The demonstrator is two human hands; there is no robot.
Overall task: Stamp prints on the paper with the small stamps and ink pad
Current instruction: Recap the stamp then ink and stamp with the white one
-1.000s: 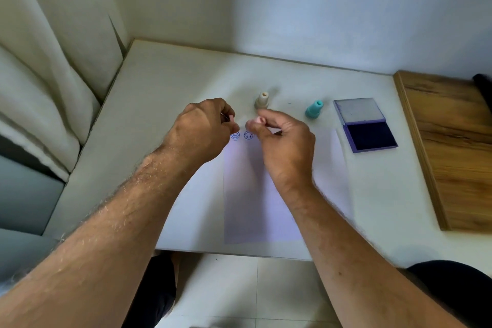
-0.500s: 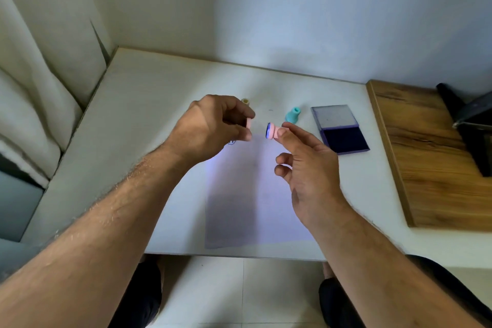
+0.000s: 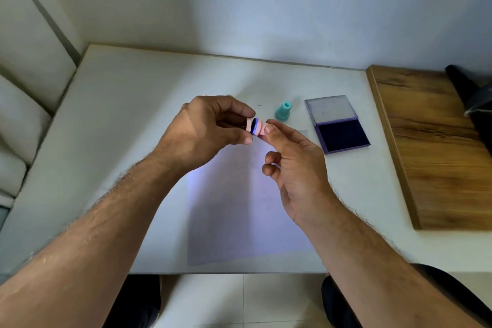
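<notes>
Above the far end of the pale sheet of paper, a small pink plastic stamp with a dark blue inked face is held in the air between both hands. The right hand pinches the stamp's body between thumb and forefinger, its other fingers curled loosely below. The left hand pinches a small pink cap piece between thumb and forefinger, and this piece sits right against the stamp's inked face; whether the two are joined cannot be told. The paper lies flat on the white table, lengthwise toward the person. Just beyond the hands, a small teal plastic stamp stands upright on the table. To its right lies an open purple ink pad, its lid folded back and the dark blue pad facing up. Further right, a brown wooden board rests on the table edge.
</notes>
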